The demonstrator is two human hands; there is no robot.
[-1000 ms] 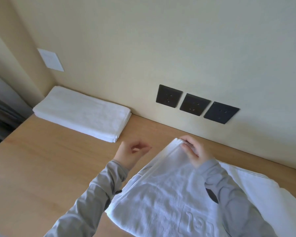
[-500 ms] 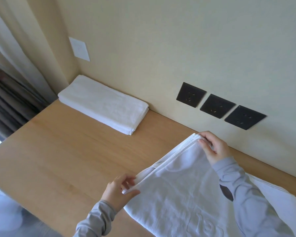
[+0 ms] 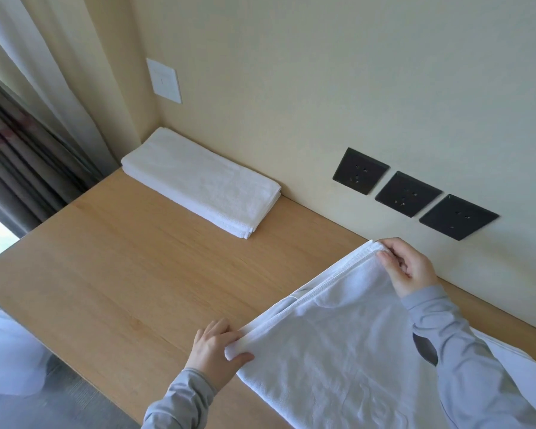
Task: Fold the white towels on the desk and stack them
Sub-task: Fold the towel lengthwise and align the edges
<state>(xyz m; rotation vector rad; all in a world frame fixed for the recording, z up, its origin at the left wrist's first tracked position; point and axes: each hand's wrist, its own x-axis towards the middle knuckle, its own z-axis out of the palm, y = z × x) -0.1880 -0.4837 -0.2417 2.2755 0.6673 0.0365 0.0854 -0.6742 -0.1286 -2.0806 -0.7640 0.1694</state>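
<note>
A large white towel [image 3: 338, 351] lies partly folded on the wooden desk [image 3: 136, 274] at the lower right. My left hand [image 3: 214, 351] pinches its near left corner between thumb and fingers. The far corner, close to the wall, is pinched by my right hand [image 3: 409, 267]. The towel's left edge runs taut between both hands. A folded stack of white towels [image 3: 198, 181] sits in the far left corner of the desk against the wall.
Three black wall sockets [image 3: 409, 193] are set just above the desk behind my right hand. A white switch plate [image 3: 164, 80] is on the side wall. Curtains [image 3: 28, 134] hang at the left. The desk's front edge runs diagonally at the lower left.
My left hand came back from mid-air and took hold of the towel's near corner. My right hand kept its grip on the far corner. The view swung left.
</note>
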